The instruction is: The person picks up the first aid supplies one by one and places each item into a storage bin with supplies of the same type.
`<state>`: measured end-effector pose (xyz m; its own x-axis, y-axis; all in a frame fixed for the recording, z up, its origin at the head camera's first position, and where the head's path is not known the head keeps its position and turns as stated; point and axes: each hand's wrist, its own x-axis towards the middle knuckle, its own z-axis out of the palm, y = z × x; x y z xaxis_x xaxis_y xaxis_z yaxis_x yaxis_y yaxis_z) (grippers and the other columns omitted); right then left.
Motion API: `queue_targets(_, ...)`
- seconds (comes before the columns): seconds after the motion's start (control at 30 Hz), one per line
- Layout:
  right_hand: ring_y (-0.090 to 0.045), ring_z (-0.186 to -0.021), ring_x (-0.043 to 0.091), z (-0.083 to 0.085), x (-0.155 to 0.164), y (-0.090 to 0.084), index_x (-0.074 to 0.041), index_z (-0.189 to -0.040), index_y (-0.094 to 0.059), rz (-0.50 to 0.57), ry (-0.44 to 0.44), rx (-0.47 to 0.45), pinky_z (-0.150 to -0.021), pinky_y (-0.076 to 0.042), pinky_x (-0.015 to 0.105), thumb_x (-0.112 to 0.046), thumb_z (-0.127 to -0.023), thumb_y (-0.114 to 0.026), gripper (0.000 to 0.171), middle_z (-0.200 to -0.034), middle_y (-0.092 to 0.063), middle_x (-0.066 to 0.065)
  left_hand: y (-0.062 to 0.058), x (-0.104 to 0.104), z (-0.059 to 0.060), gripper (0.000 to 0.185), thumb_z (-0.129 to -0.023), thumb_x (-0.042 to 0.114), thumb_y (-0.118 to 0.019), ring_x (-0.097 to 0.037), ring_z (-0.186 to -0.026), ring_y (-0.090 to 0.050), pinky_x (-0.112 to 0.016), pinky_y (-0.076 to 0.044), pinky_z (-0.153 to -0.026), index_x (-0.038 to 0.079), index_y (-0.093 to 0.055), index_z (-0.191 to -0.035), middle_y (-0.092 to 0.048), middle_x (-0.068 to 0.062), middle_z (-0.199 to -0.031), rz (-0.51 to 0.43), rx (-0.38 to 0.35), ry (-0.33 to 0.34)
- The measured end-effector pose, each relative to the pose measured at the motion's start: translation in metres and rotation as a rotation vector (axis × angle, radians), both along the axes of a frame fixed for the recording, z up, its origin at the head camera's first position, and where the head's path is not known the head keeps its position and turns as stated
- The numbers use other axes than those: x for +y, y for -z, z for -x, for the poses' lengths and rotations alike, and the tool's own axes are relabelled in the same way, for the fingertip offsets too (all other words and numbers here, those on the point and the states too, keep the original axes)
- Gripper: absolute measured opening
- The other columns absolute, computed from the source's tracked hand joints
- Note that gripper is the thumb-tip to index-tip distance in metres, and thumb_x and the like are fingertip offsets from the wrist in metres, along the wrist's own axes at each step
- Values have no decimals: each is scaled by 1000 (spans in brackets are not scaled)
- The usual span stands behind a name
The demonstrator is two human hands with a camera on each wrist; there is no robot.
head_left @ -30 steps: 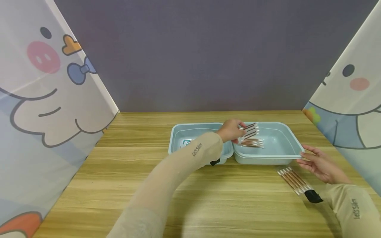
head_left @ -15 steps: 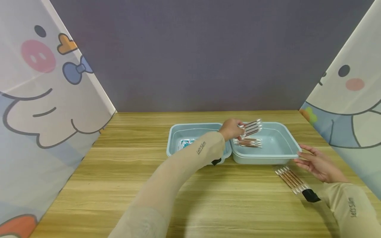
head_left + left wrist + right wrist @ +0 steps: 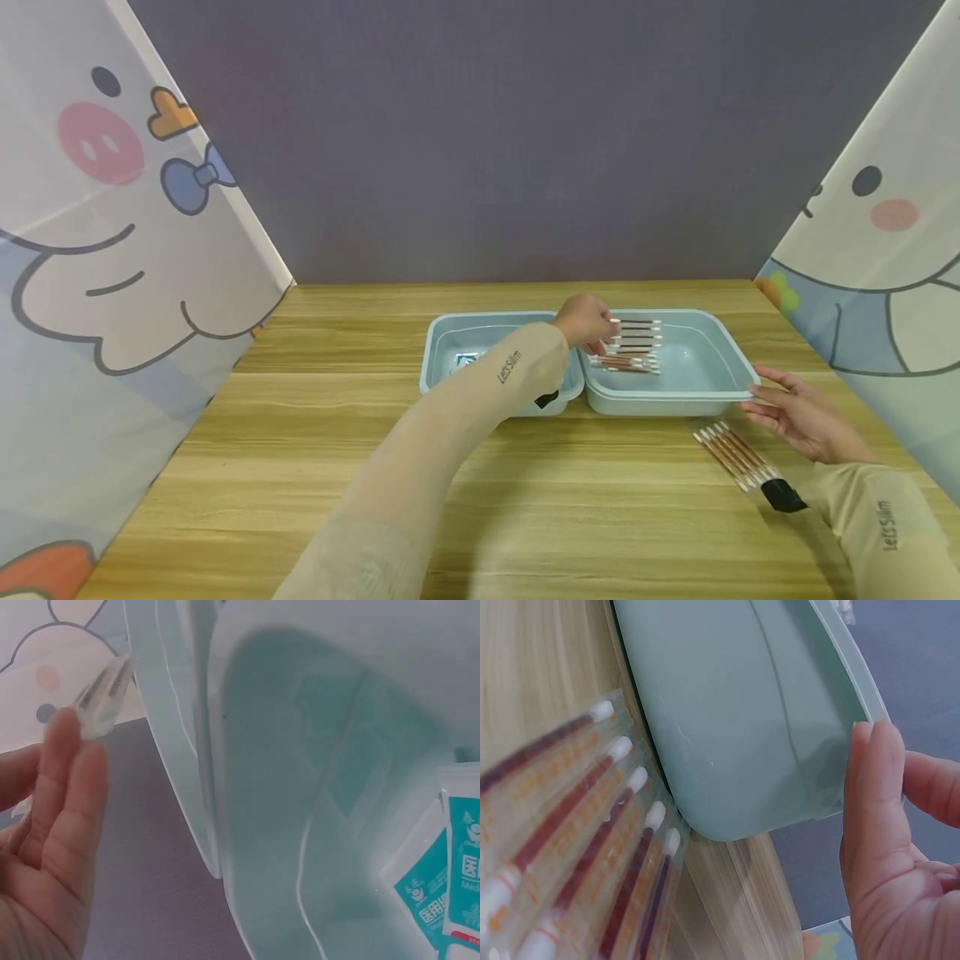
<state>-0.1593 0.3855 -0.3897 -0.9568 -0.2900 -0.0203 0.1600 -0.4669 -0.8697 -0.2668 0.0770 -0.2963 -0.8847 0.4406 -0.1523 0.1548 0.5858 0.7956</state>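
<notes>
Over the right tray [image 3: 720, 392], a strip of packaged swabs [image 3: 636, 332] is pinched at its near end by the left hand [image 3: 587, 323] and held level above a second strip [image 3: 626, 362] lying on the tray floor. The right hand [image 3: 806, 417] is held with fingers straight, fingertips [image 3: 871, 772] touching the tray's outer corner. Just beside that hand, a third strip [image 3: 729, 455] lies on the surface [image 3: 300, 433]. Behind the left forearm, the left tray [image 3: 442, 350] holds sachets [image 3: 442, 877].

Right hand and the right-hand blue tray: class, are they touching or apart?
Touching. In the right wrist view a fingertip of the right hand presses against the rim of the right-hand blue tray; the head view agrees, fingers meeting the tray's corner.
</notes>
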Motion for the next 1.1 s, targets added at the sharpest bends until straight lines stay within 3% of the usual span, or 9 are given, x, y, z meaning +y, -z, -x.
queue_targets(0.23,-69,-82,24,0,-1,-1,-17,-109,-62,-8,9,-6,-73,-57,27,5,-100,-41,32,-93,-61,14,1,2,1,34,-94,12,-62,-19,-62,-67,-33,-58,-66,7,-49,-63,-67,-5,-75,-41,-43,-52)
queue_targets(0.4,-70,-82,24,-1,-1,0,-17,-109,-63,7,-4,-10,-73,-57,27,6,-100,-39,34,-94,-62,15,1,6,-2,34,-94,4,-60,-25,-72,-69,-33,-58,-67,5,-46,-63,-63,-7,-73,-67,-44,-39)
queue_targets(0.47,-70,-82,24,-2,-1,0,-16,-109,-64,12,-7,-10,-73,-57,27,6,-100,-38,35,-93,-63,15,2,9,-4,20,-91,-1,-60,-25,-73,-69,-32,-58,-67,-1,-56,-72,-64,-7,-74,-73,-38,-33)
queue_targets(0.53,-70,-82,24,-3,0,1,-16,-109,-64,21,-11,-6,-73,-57,27,7,-100,-37,36,-93,-63,15,3,12,-6,7,-88,-3,-61,-20,-67,-67,-30,-57,-69,-2,-66,-92,-64,-6,-77,-46,-36,-34)
queue_targets(0.63,-70,-82,23,-3,2,0,-15,-109,-63,31,-22,2,-73,-56,27,6,-100,-37,35,-92,-64,15,3,15,-7,39,-85,-1,-66,-11,-60,-57,-23,-53,-65,6,-64,-123,-66,-2,-87,6,-16,-24)
queue_targets(0.7,-70,-83,24,-2,2,0,-15,-110,-62,39,-38,11,-74,-56,26,6,-100,-37,34,-93,-64,16,3,15,-7,44,-84,3,-69,-9,-61,-55,-21,-50,-64,9,-62,-128,-67,-1,-93,44,-5,-15)
queue_targets(0.93,-70,-83,25,1,2,-3,-13,-112,-64,44,-49,21,-74,-57,27,7,-100,-36,36,-95,-63,15,1,10,-8,41,-85,4,-71,-25,-84,-67,-23,-55,-65,5,-61,-125,-64,-8,-114,-26,-25,28)
queue_targets(1.1,-70,-83,25,3,2,-3,-13,-112,-64,44,-42,21,-74,-57,27,7,-100,-37,35,-95,-62,15,4,6,-9,28,-88,9,-69,-26,-73,-65,-33,-57,-69,7,-66,-116,-60,-5,-120,-16,-26,94)
